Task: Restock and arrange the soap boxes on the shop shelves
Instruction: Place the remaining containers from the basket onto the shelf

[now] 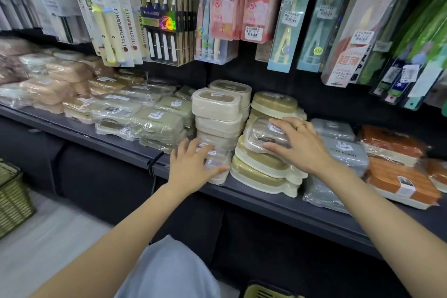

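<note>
- Right hand (298, 144): fingers spread and laid flat over the top of a plastic-wrapped cream soap box with an olive-tan lid (264, 135); thumb along its near edge. The grip presses on the box and does not close round it. A ring shows on one finger.
- Left hand (193, 162): fingers straight and slightly fanned, touching the near face of a small clear-wrapped cream box (216, 164) at the foot of the stack of cream rounded-rectangle soap boxes (217, 116). Nothing is pinched; the hand pushes or steadies.
- Key relation: the box under the right hand lies tilted on top of the right-hand pile of cream-and-olive soap boxes (261, 172), its long axis running left to right along the shelf. It sits directly beneath the right palm, so the right hand is the nearer; judged next move is squaring it onto its pile.
- Neighbours: to the right, grey wrapped boxes (343, 150), then orange wrapped boxes (396, 176); to the left, pale green wrapped boxes (159, 123) and, farther left, peach ones (46, 91).
- Surface: dark shop shelf (101, 138) with a front lip, stocked along its length.
- Room: packaged toothbrushes (125, 19) and similar hanging packs above; a woven olive basket (12, 196) on the pale floor at near left.
</note>
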